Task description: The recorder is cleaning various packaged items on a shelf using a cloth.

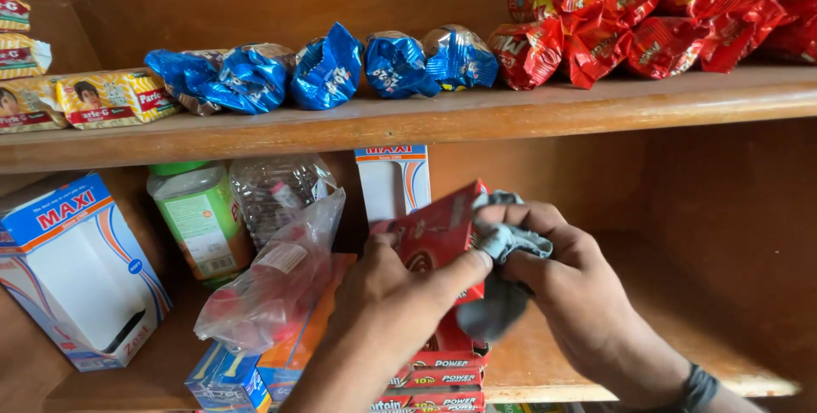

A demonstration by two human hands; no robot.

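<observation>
On the lower shelf (596,383), above a stack of red boxes (447,375), the left hand (391,294) has its fingers closed around a small red box (434,234). The right hand (566,281) presses a grey cloth (502,247), bunched in its fingers, against that box, beside a clear plastic bag (272,281).

Shelf (442,119): bare wood, matt, grain visible. Blue packets (328,68) and red packets (664,13): crinkled glossy foil. Yellow packs (111,98): shiny plastic wrap. Red box (438,234): smooth card, slight sheen. Cloth (506,243): grey, soft, matt. Bag (277,281): thin clear plastic. Bottle (272,192): clear ribbed plastic.
</observation>
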